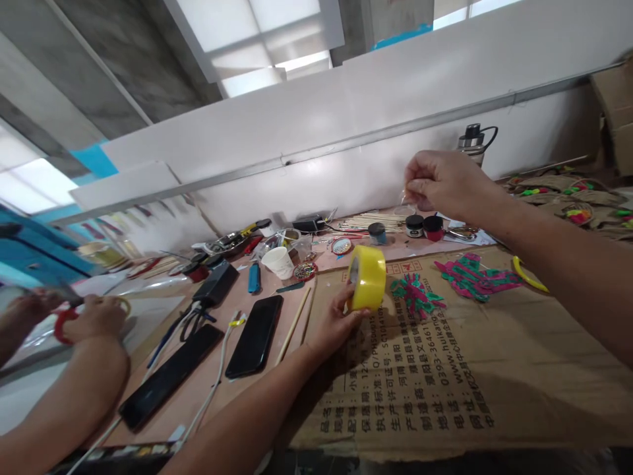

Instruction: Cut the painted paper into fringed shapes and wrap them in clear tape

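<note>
Tape roll: we are seeing a glossy yellow roll of clear adhesive tape (366, 278), standing on edge above the flattened brown cardboard sheet with black print (445, 369), its open core facing left.
Left hand: our left hand (335, 322) is curling around the roll from below and behind, thumb pressing the near face and fingers wrapping the far side; the grasp is closing snugly on it.
Right hand: our right hand (442, 183) is hovering raised, well above and to the right of the roll, with thumb and forefinger pinching together on something thin and clear; we cannot tell for certain that it is the tape's free end.
Position: the roll is sitting inside the left grasp, apart from the right fingertips.
Nearby on cardboard: pink-and-green paper cutouts (465, 276) are lying just right of the roll.
Bench clutter: two black phones (254, 335) are lying left of our forearm, beside a white paper cup (278, 262).
Co-worker: another person's hands (93, 316) are working at far left with red-handled scissors (63, 323).
</note>
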A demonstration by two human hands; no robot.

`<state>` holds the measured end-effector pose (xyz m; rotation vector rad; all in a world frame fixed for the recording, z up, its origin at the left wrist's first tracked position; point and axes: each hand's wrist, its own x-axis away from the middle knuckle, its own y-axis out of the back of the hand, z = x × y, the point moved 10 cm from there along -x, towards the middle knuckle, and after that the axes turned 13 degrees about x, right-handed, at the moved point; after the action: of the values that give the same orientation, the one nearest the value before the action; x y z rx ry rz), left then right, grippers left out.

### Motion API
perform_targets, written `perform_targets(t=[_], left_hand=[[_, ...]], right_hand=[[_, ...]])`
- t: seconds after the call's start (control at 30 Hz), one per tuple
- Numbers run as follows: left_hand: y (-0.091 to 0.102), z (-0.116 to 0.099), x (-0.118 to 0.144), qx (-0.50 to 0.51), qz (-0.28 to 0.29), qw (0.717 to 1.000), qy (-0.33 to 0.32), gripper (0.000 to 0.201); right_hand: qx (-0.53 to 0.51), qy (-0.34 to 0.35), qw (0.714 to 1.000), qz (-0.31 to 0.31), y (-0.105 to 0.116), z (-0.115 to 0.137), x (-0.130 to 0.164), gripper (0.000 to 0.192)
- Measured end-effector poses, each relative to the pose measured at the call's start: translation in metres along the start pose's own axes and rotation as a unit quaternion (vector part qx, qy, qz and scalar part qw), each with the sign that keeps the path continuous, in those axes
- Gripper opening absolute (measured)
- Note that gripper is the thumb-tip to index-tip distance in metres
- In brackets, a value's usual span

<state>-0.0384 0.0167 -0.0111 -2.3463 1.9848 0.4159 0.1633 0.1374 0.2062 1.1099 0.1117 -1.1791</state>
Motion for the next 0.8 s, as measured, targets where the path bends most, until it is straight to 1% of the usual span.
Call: perform_targets(t=[0.07, 0.13, 0.23, 0.33, 0.4, 0.5, 0.57, 0.67, 0.73, 0.8], left_hand=[[-0.004, 0.006, -0.002, 0.069, 0.022, 0.997, 0.016, 0.046], [-0.007, 0.01, -0.005, 0.125, 0.03, 0.991, 0.029, 0.048], [-0.009, 0.014, -0.006, 0.172, 0.012, 0.984, 0.04, 0.05], [-0.011, 0.017, -0.004, 0.223, -0.023, 0.973, 0.058, 0.049], [-0.015, 0.017, -0.001, 0.266, -0.033, 0.96, 0.079, 0.048], [-0.022, 0.01, 0.002, 0.303, -0.015, 0.946, 0.11, 0.055], [-0.023, 0.001, 0.003, 0.287, 0.003, 0.949, 0.128, 0.06], [-0.016, -0.018, 0.002, 0.224, 0.024, 0.964, 0.144, 0.062], [-0.01, -0.032, -0.002, 0.184, 0.047, 0.971, 0.142, 0.059], [0.0, -0.046, -0.007, 0.118, 0.068, 0.982, 0.13, 0.05]], right_hand=[[-0.017, 0.022, 0.998, 0.056, -0.011, 0.014, -0.01, 0.017], [-0.015, 0.042, 0.995, 0.088, -0.019, 0.031, -0.018, 0.016], [0.024, 0.083, 0.992, 0.095, -0.025, 0.056, -0.028, 0.015], [0.058, 0.111, 0.987, 0.101, -0.034, 0.072, -0.039, 0.015], [0.07, 0.114, 0.984, 0.117, -0.041, 0.078, -0.046, 0.018], [0.094, 0.097, 0.98, 0.149, -0.05, 0.084, -0.051, 0.023], [0.109, 0.082, 0.976, 0.172, -0.053, 0.088, -0.052, 0.022], [0.132, 0.067, 0.969, 0.2, -0.055, 0.095, -0.048, 0.017], [0.15, 0.062, 0.964, 0.209, -0.055, 0.098, -0.046, 0.014], [0.165, 0.062, 0.961, 0.212, -0.055, 0.1, -0.045, 0.013]])
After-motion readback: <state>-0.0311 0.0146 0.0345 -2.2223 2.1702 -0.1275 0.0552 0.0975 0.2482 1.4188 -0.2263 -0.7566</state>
